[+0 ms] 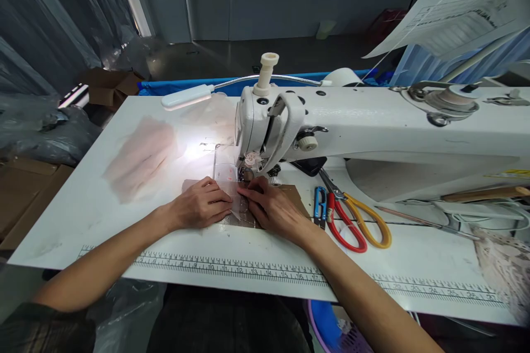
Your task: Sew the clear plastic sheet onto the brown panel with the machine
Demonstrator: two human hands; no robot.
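A white sewing machine (372, 127) stands on a white table (83, 215). Both my hands rest in front of its needle, on a small sheer pinkish fabric piece (239, 205) that lies over a brown card. My left hand (202, 204) lies on the fabric's left part with fingers curled and pressed down. My right hand (273, 207) pinches the fabric's edge just below the presser foot (248, 168). A small pink rosette sits at the needle area.
A pile of sheer pink fabric (141, 157) lies at the table's left. Blue snips (319, 207) and red and yellow scissors (356, 220) lie right of my right hand. A gooseneck lamp (186, 96) lights the needle area. A printed ruler (248, 270) runs along the front edge. Lace (501, 259) lies at far right.
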